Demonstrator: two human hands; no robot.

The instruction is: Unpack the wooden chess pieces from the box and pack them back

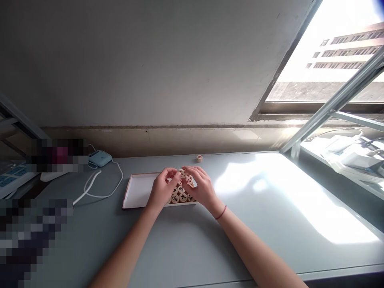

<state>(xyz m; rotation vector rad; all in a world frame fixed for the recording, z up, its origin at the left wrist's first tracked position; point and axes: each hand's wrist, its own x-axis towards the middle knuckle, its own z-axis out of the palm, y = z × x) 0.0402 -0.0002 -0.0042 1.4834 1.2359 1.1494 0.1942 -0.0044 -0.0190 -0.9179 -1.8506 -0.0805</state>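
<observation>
Above an open shallow box (136,194), my left hand (164,186) and my right hand (201,186) come together with fingers closed. Between their fingertips is a round, pale Chinese chess piece (181,173), tilted; both hands seem to grip it. Beneath them, the right part of the box holds several more pieces, some with black characters (183,197) and some with red ones (189,181). My fingers hide part of these rows. The left part of the box shows its bare white bottom. Behind the box, a lone chess piece (199,158) stands on the grey table (240,240).
To the left are a light blue device (100,158) with a white cable (121,176) and a power strip (12,176). A metal frame (330,108) rises on the right beside a window (330,60). The wall (165,80) borders the table's far edge.
</observation>
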